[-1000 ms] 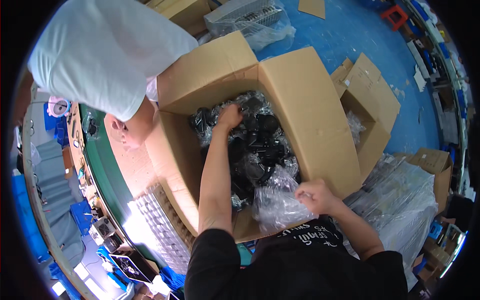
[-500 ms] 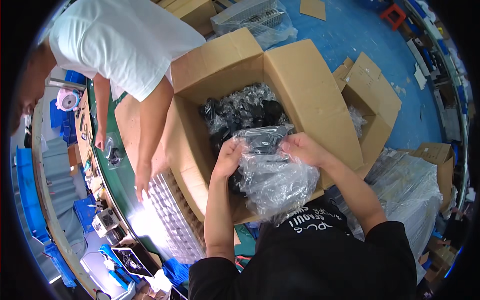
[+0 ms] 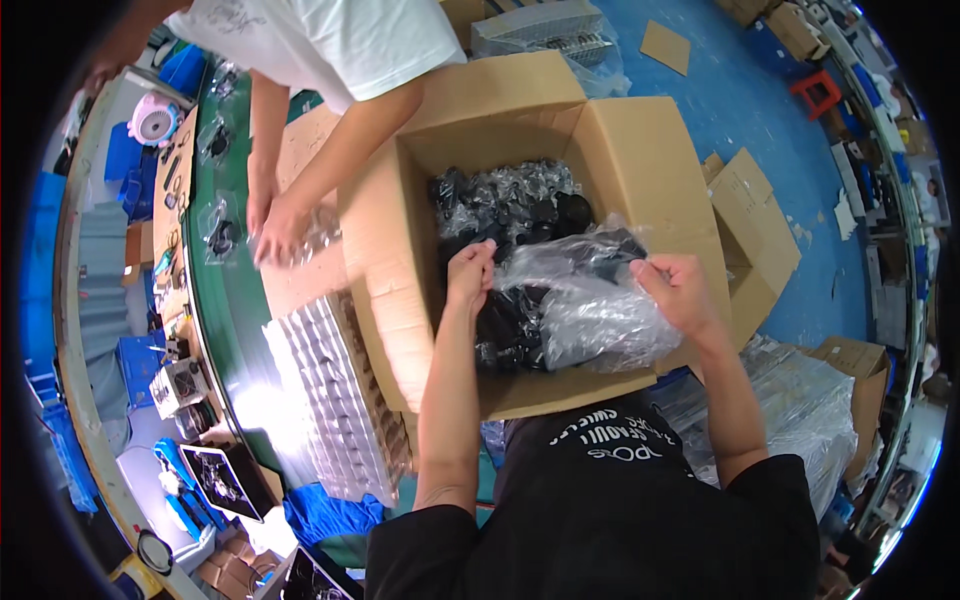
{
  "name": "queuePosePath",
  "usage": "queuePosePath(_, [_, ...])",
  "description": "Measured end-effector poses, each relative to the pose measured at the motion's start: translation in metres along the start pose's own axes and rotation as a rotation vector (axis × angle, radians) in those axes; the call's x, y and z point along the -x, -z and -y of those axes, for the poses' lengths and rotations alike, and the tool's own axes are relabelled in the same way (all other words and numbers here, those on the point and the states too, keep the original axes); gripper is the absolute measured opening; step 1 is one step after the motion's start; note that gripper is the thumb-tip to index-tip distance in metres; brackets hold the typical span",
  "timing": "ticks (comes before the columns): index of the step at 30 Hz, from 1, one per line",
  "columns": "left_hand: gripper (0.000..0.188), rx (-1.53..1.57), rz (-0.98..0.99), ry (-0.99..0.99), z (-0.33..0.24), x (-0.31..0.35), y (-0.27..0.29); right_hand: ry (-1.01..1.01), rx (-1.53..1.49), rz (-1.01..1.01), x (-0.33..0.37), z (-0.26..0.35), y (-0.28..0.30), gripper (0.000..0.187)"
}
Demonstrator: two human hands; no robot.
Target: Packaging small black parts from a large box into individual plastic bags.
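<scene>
Over the open cardboard box (image 3: 440, 380), a large clear plastic bag (image 3: 610, 325) is stretched between my hands. My left hand (image 3: 470, 275) is closed in a pinch at the bag's left edge. At its right end, my right hand (image 3: 675, 290) grips the bag near the opening, with thumb and fingers closed on the film. Something dark shows through the bag's upper right part; its kind I cannot make out. Below, several black parts in clear wrapping (image 3: 510, 205) fill the bottom of the box. The bag hides some of them.
At the left, a co-worker's hands (image 3: 280, 225) handle a clear bag over a cardboard sheet. A stack of moulded trays (image 3: 335, 400) stands beside the box. Bagged black parts (image 3: 220, 235) lie on the green bench (image 3: 235, 330). Another open carton (image 3: 755, 240) stands right, near plastic-wrapped goods (image 3: 790, 400).
My hands have moved apart, and the bag is now spread wider and shifted right. The co-worker's two hands have come together over the cardboard sheet. The whole view has shifted.
</scene>
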State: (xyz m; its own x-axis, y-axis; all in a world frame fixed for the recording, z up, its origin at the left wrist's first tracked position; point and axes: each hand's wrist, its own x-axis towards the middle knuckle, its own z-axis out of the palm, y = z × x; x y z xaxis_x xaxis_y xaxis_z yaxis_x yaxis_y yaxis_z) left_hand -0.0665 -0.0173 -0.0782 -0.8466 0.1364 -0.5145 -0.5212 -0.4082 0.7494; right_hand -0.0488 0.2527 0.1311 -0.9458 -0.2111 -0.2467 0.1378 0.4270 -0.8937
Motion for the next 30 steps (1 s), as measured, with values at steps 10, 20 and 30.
queuePosePath(10, [0.028,-0.534,-0.696,-0.250,0.048,-0.062,-0.007,0.197,0.428,-0.050,-0.007,0.004,-0.007,0.019])
queuePosePath(20, [0.046,-1.679,-0.245,-0.576,0.045,-0.256,-0.035,-0.083,-0.119,0.246,0.041,-0.056,0.002,0.008])
queuePosePath(30, [0.024,-1.649,-0.019,-0.611,-0.032,-0.183,-0.044,0.023,-0.011,0.325,0.026,-0.092,-0.002,0.009])
